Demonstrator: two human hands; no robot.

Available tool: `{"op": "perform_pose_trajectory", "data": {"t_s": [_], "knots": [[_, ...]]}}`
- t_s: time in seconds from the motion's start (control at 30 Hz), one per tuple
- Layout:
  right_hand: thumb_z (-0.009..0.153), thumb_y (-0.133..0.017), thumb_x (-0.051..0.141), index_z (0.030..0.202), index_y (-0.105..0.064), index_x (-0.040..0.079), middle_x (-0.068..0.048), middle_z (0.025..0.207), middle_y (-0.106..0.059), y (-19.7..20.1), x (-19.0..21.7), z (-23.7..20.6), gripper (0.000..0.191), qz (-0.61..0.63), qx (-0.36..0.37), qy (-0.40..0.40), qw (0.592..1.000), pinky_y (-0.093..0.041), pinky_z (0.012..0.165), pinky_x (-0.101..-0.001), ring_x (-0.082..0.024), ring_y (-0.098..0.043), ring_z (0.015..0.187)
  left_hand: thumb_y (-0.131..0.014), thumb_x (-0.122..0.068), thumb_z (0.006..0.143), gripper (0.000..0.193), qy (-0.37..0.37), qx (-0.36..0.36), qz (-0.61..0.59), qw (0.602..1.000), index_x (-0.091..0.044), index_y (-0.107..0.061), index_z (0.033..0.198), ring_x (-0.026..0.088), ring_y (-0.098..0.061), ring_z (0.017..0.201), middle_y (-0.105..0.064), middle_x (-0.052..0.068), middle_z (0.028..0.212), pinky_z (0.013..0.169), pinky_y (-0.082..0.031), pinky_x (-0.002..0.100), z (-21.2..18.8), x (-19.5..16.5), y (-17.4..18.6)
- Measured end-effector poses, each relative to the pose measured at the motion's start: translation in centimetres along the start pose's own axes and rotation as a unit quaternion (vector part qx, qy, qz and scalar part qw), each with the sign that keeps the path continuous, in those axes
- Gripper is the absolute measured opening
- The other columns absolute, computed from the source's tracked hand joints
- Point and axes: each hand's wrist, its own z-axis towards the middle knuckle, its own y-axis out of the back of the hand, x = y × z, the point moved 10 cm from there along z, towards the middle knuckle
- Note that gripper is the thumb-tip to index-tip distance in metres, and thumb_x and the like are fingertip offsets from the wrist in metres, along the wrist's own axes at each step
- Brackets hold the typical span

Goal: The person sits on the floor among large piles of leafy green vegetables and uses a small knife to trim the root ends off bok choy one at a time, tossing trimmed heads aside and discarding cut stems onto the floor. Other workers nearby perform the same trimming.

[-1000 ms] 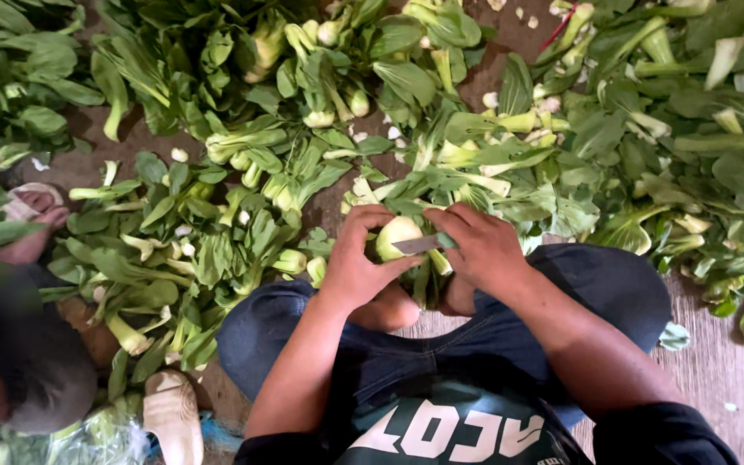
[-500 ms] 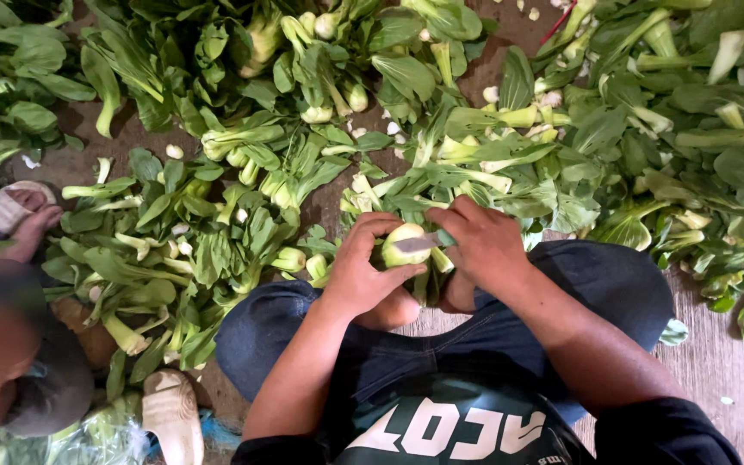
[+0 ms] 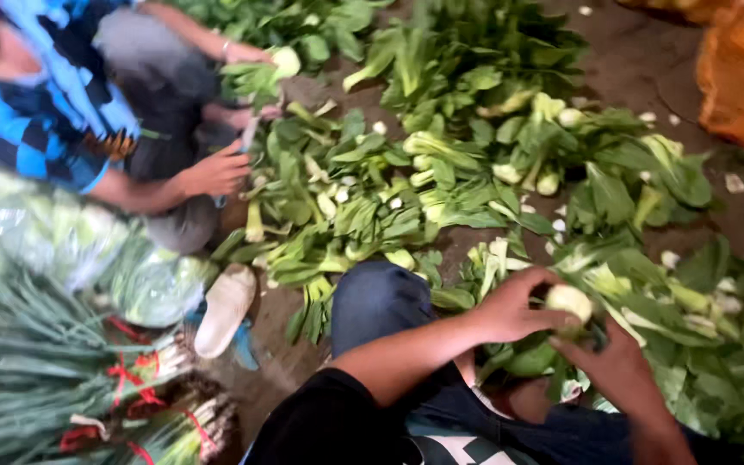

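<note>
Both hands on one bok choy head.
The left hand [image 3: 510, 306] and right hand [image 3: 617, 366] have fingers curled around the pale-stemmed bok choy [image 3: 568, 303], above heaped greens [image 3: 475, 172].

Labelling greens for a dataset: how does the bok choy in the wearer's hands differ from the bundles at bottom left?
The bok choy is one short head with a pale bulbous base and broad leaves, held between left hand and right hand. The bundles are long thin stalks tied with red bands, lying untouched. Both are green vegetables.
</note>
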Motion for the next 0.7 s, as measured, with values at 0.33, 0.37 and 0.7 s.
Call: {"op": "perform_pose_trajectory", "data": {"t_s": [0.33,0.37,0.7], "knots": [[0.075,-0.074,0.026,0.141,-0.061,0.002,-0.013,0.127,-0.074,-0.2,-7.6,1.2,0.072,0.131,0.224,-0.003,0.966,-0.051,0.095,-0.0399,-0.023,-0.067,0.11,-0.067,-0.05,0.095,0.053,0.003,0.223,0.083,0.971,-0.013,-0.072,0.132,0.031,-0.073,0.105,-0.077,0.015,0.116,0.092,-0.056,0.04,2.5,3.2,1.5],[0.075,-0.072,0.026,0.14,-0.061,0.001,-0.015,0.126,-0.074,0.0,-7.0,1.0,0.07,0.158,0.219,0.001,0.963,-0.052,0.095,-0.0406,-0.025,-0.068,0.109,-0.067,-0.049,0.094,0.053,0.064,0.196,0.1,0.973,-0.014,-0.072,0.134,0.034,-0.073,0.1,-0.079,0.017,0.11,0.088,-0.058,0.043,2.9,4.6,2.1],[0.078,-0.054,0.031,0.13,-0.063,-0.004,-0.024,0.114,-0.073,-3.1,1.4,-2.5,0.063,0.621,0.278,-0.083,0.728,-0.056,0.093,-0.0487,-0.039,-0.07,0.105,-0.065,-0.011,0.101,0.05,0.064,0.161,-0.244,0.954,0.0,-0.05,0.148,0.019,-0.057,0.131,-0.061,0.008,0.142,0.111,-0.045,0.034,-0.1,1.5,-1.7]]}}
